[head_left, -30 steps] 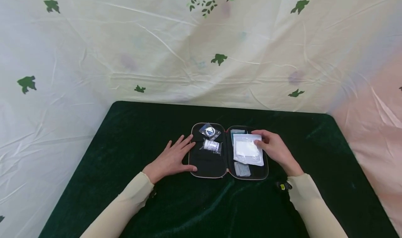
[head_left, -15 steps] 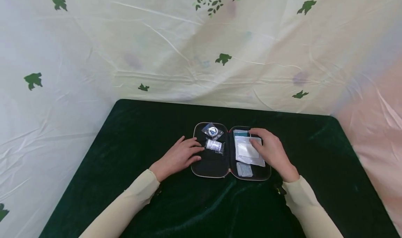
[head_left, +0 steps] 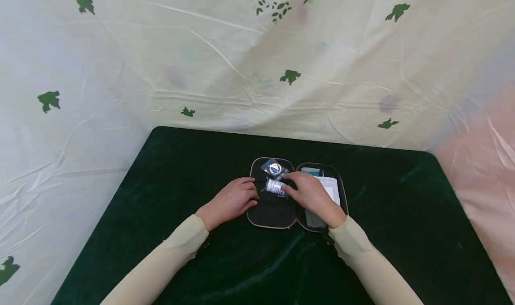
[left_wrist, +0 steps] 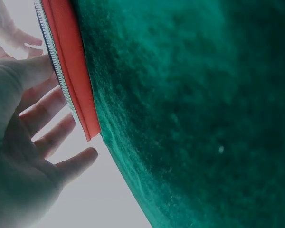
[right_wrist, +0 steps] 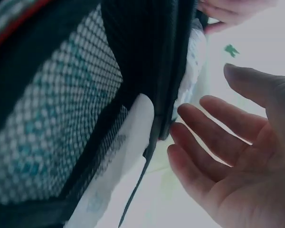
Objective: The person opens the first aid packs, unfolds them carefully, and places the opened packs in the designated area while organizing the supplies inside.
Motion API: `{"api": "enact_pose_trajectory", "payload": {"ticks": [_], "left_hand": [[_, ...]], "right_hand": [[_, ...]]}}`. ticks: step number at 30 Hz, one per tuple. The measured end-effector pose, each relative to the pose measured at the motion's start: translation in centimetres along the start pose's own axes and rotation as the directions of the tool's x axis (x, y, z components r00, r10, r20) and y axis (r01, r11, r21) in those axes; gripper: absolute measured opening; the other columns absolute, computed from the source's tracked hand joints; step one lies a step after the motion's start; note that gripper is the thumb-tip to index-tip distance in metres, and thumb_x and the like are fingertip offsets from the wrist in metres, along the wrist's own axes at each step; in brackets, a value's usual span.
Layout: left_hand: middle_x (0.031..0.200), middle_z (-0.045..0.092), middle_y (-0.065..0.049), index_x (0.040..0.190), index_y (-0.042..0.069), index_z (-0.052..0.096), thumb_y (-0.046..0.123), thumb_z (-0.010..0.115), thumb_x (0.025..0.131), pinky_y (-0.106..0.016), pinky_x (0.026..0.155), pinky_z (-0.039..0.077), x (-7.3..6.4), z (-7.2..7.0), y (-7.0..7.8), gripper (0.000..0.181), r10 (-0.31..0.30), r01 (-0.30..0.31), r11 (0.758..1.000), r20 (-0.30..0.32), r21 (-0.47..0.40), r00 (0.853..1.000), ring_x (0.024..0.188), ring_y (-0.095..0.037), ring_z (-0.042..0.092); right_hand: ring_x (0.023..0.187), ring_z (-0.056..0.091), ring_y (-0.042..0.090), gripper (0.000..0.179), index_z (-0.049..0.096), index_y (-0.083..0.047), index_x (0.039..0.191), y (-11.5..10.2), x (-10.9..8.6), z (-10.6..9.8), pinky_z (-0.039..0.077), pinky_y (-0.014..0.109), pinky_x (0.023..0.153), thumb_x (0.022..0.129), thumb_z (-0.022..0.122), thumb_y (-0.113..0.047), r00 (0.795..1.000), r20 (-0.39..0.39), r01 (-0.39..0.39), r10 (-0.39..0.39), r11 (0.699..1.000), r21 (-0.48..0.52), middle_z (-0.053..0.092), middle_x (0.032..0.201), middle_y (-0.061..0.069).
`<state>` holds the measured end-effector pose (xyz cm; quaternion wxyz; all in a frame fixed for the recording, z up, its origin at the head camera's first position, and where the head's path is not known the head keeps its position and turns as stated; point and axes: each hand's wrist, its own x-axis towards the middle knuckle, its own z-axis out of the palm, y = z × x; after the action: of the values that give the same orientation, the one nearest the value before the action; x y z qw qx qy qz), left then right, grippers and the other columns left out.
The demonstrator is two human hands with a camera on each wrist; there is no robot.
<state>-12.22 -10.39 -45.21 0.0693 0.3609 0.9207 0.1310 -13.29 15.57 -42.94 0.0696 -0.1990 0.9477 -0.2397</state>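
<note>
A black zip case [head_left: 271, 215] with red and metal-zip edging lies spread flat on the table. My left hand [head_left: 233, 202] rests at its left rim; the left wrist view shows loosely spread fingers beside the red edge [left_wrist: 73, 61]. Over the left half reaches my right hand [head_left: 311, 195], its fingertips by a small white bottle or roll in a clear bag [head_left: 275, 187]. In the right wrist view that hand's fingers [right_wrist: 209, 114] are parted, gripping nothing visible. Above the bottle or roll lies a bagged round item [head_left: 275, 168]. A white flat packet [head_left: 331, 189] lies in the right half, partly hidden.
Dark green velvet cloth [head_left: 257, 264] covers the table. A teal-and-white packet [head_left: 310, 171] and a greyish packet [head_left: 314, 219] also sit in the case's right half, near a mesh pocket [right_wrist: 61, 109]. White patterned fabric [head_left: 225, 72] hangs behind.
My right hand has let go of the white packet, leaving it in the right half, and moved left over the case. The left hand's fingers have drawn in slightly at the rim.
</note>
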Motion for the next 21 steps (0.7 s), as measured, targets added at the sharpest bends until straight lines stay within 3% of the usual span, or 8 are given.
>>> {"api": "enact_pose_trajectory", "payload": {"ticks": [4, 8, 13, 14, 18, 21], "left_hand": [[0.123, 0.07, -0.004, 0.11, 0.017, 0.074, 0.023, 0.071, 0.1, -0.05, 0.116, 0.039, 0.1, 0.3, -0.3, 0.013, -0.013, 0.01, 0.996, -0.03, -0.083, 0.999, 0.142, -0.028, 0.048], [0.127, 0.066, -0.008, 0.108, 0.014, 0.072, 0.023, 0.069, 0.101, -0.049, 0.115, 0.041, 0.3, 1.6, -1.4, 0.011, 0.007, -0.019, 0.987, -0.077, -0.159, 0.997, 0.142, -0.03, 0.047], [0.125, 0.062, -0.009, 0.104, 0.013, 0.072, 0.018, 0.071, 0.1, -0.051, 0.107, 0.049, 0.1, 1.7, -1.7, 0.006, 0.004, -0.031, 0.973, -0.119, -0.228, 0.993, 0.135, -0.032, 0.054], [0.124, 0.061, -0.008, 0.103, 0.013, 0.072, 0.017, 0.072, 0.099, -0.052, 0.105, 0.05, 0.0, 1.5, -1.5, 0.006, -0.001, -0.029, 0.969, -0.122, -0.247, 0.993, 0.132, -0.032, 0.056], [0.128, 0.058, -0.008, 0.105, 0.015, 0.073, 0.023, 0.069, 0.101, -0.045, 0.101, 0.054, 0.2, 3.2, -3.0, 0.01, 0.035, -0.074, 0.966, -0.158, -0.248, 0.987, 0.122, -0.027, 0.061], [0.129, 0.058, -0.007, 0.105, 0.015, 0.073, 0.023, 0.069, 0.101, -0.045, 0.098, 0.055, 0.1, 3.0, -3.1, 0.009, 0.037, -0.085, 0.957, -0.174, -0.277, 0.984, 0.12, -0.026, 0.062]], "right_hand": [[0.106, 0.065, 0.029, 0.04, 0.07, -0.003, 0.131, -0.4, 0.5, 0.4, 0.052, 0.049, 0.096, 0.099, 0.072, -0.028, 1.0, 0.03, 0.004, -0.002, 0.998, -0.062, 0.074, 0.119, 0.013], [0.104, 0.062, 0.03, 0.036, 0.073, -0.003, 0.124, -0.9, 0.6, 0.7, 0.052, 0.048, 0.092, 0.095, 0.077, -0.024, 0.999, 0.005, 0.036, -0.036, 0.992, -0.121, 0.075, 0.112, 0.012], [0.109, 0.062, 0.035, 0.028, 0.075, -0.003, 0.114, -1.1, 0.5, 1.2, 0.049, 0.05, 0.1, 0.09, 0.082, -0.016, 0.993, -0.039, 0.102, -0.11, 0.98, -0.17, 0.076, 0.105, 0.013], [0.109, 0.062, 0.035, 0.028, 0.075, -0.003, 0.114, -1.1, 0.4, 1.2, 0.049, 0.05, 0.1, 0.09, 0.082, -0.015, 0.993, -0.04, 0.103, -0.111, 0.981, -0.164, 0.076, 0.105, 0.013], [0.105, 0.061, 0.029, 0.031, 0.072, -0.004, 0.119, -1.0, 0.3, 1.1, 0.051, 0.047, 0.095, 0.092, 0.08, -0.015, 0.999, -0.02, 0.04, -0.041, 0.999, -0.038, 0.071, 0.112, 0.012], [0.102, 0.059, 0.025, 0.032, 0.07, -0.006, 0.125, -0.9, 0.2, 0.8, 0.052, 0.045, 0.091, 0.095, 0.077, -0.016, 1.0, -0.011, -0.011, 0.012, 0.996, 0.09, 0.065, 0.117, 0.011]]}}
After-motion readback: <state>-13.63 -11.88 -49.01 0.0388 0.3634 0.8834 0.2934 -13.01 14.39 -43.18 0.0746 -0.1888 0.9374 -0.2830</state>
